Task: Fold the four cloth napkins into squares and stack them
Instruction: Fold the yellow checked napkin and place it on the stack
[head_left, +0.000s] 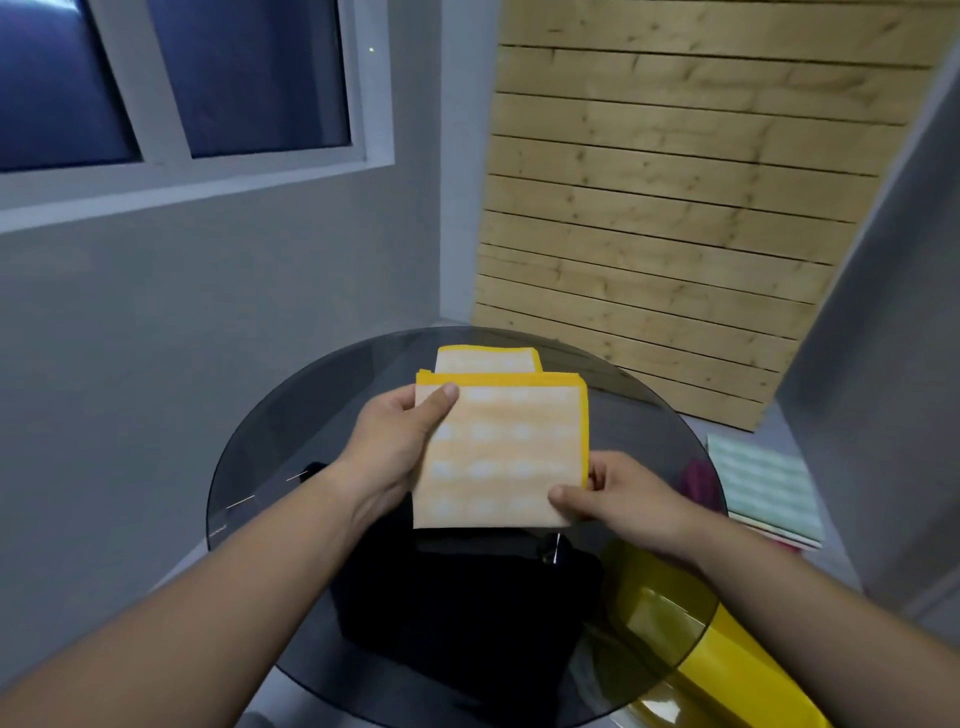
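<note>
A folded square napkin (506, 452), pale orange with white spots and a yellow border, hangs just above the round glass table (270, 441). My left hand (400, 441) pinches its upper left corner, thumb on top. My right hand (618, 499) pinches its lower right corner. Behind it, another folded napkin of the same pattern (485, 359) lies flat on the table's far side, partly hidden by the held one.
Through the smoked glass I see a black shape (467, 613) under the table and a yellow object (727, 665) at the lower right. A pale green striped cloth (763, 483) lies on the floor to the right. A wooden slat panel (675, 208) stands behind.
</note>
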